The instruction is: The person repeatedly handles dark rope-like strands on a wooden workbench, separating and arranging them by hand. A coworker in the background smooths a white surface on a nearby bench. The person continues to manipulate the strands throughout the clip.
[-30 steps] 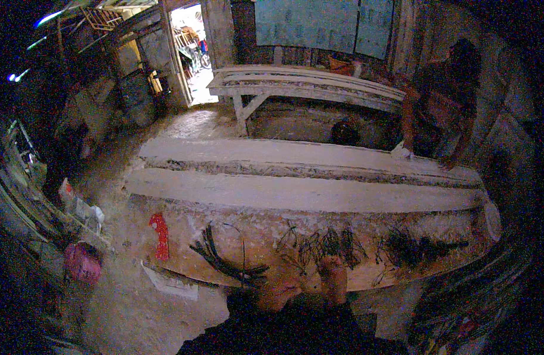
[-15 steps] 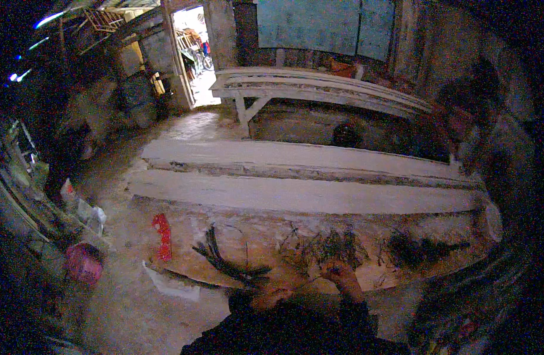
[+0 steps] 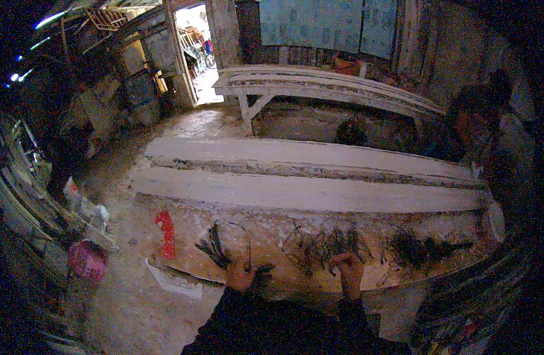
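My left hand is low over a bundle of long dark strands on the wooden bench top. A thin dark strand curves up from its fingertips and seems pinched there, though the picture is dim. To the right, my right hand has its fingers bent together at the near edge of a tangled pile of thin dark strands. What it grips, if anything, is too small to make out. Farther right lies a denser dark clump.
A red perforated strip lies on the bench's left part. Two pale planks run along the far side. Beyond stands a long white bench. A pink container is on the floor at left. A dim figure is at far right.
My left hand has come up and forward onto the dark bundle, and the thin strand by it now arcs. The right hand has shifted slightly right. The view has tilted a little.
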The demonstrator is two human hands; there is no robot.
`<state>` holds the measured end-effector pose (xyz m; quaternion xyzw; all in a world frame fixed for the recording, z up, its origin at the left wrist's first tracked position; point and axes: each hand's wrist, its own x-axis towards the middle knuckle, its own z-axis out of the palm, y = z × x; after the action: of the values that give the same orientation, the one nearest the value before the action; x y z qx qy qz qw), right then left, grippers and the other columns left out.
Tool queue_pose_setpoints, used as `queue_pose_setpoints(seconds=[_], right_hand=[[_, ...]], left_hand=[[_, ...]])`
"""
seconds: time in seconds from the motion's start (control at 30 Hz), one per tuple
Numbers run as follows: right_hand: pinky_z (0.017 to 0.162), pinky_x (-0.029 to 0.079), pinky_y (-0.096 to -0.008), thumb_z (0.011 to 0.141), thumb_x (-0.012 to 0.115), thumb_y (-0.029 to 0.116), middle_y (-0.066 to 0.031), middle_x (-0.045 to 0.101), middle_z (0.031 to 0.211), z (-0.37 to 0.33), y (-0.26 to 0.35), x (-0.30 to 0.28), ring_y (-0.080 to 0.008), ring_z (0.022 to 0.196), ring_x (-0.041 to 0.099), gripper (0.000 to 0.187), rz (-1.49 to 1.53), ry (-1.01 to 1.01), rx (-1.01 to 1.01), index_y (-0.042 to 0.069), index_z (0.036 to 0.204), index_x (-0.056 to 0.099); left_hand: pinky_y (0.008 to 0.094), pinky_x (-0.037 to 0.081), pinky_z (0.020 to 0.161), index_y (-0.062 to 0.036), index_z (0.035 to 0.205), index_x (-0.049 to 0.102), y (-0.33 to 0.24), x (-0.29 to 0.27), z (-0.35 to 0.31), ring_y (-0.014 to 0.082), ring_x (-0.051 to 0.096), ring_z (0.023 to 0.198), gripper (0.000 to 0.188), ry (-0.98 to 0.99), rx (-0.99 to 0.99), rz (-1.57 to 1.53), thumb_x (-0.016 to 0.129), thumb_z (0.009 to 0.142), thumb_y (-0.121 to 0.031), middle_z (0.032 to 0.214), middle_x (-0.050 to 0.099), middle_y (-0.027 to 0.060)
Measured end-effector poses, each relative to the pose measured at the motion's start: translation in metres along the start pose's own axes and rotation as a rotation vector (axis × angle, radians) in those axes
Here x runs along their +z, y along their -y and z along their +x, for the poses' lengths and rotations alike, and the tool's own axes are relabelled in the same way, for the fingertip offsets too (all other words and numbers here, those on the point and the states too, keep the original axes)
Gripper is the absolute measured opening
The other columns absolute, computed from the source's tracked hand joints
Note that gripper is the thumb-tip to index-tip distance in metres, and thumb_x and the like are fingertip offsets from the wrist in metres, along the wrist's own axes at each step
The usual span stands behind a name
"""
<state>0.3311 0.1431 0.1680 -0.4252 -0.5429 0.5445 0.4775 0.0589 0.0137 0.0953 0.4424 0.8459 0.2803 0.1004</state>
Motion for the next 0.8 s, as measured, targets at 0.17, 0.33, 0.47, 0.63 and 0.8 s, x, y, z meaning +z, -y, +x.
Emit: queue_pose_setpoints(seconds=[0.17,0.33,0.47,0.63,0.8], right_hand=[[0.079,0.043,-0.0307,0.073,0.066,0.01,-0.0061,0.058,0.088,0.001,-0.027,-0.007,-0.018,0.087,0.054,0.018,-0.198,-0.16,-0.147,0.005,0.087,0.058],[0.079,0.043,-0.0324,0.071,0.067,0.015,-0.0081,0.06,0.091,-0.001,-0.059,-0.009,-0.0199,0.087,0.055,0.023,-0.398,-0.204,-0.123,0.006,0.091,0.059],[0.078,0.043,-0.0333,0.073,0.066,0.019,-0.0086,0.06,0.089,-0.008,-0.047,0.01,-0.0207,0.085,0.055,0.024,-0.468,0.022,-0.231,0.006,0.092,0.059],[0.076,0.044,-0.0344,0.074,0.064,0.024,-0.0093,0.06,0.087,-0.022,-0.002,0.057,-0.0217,0.083,0.056,0.026,-0.369,0.422,-0.322,0.007,0.093,0.059],[0.075,0.044,-0.0355,0.076,0.062,0.029,-0.01,0.061,0.085,-0.034,0.026,0.076,-0.0228,0.08,0.056,0.029,-0.306,0.741,-0.208,0.007,0.095,0.059]], left_hand=[[0.0439,0.044,0.075,-0.0097,0.109,0.05,0.022,0.031,0.011,0.0352,0.054,0.087,0.048,-0.114,0.091,-0.059,0.066,0.065,-0.019,0.097,0.057,0.0157],[0.0415,0.046,0.071,-0.0096,0.108,0.051,0.03,0.026,0.014,0.0302,0.056,0.082,0.046,-0.008,-0.015,-0.034,0.064,0.064,-0.01,0.094,0.058,0.0138],[0.0361,0.047,0.07,-0.0088,0.107,0.053,0.01,-0.009,0.022,0.025,0.059,0.078,0.042,0.084,0.235,-0.091,0.062,0.066,-0.004,0.09,0.06,0.011],[0.0301,0.046,0.073,-0.0083,0.11,0.054,-0.047,-0.067,-0.013,0.0186,0.058,0.083,0.038,0.379,0.391,-0.45,0.056,0.073,0.001,0.093,0.06,0.0085],[0.0269,0.046,0.072,-0.009,0.114,0.053,-0.082,-0.098,-0.033,0.0167,0.056,0.082,0.032,0.56,0.306,-0.91,0.052,0.082,-0.008,0.094,0.058,0.0044]])
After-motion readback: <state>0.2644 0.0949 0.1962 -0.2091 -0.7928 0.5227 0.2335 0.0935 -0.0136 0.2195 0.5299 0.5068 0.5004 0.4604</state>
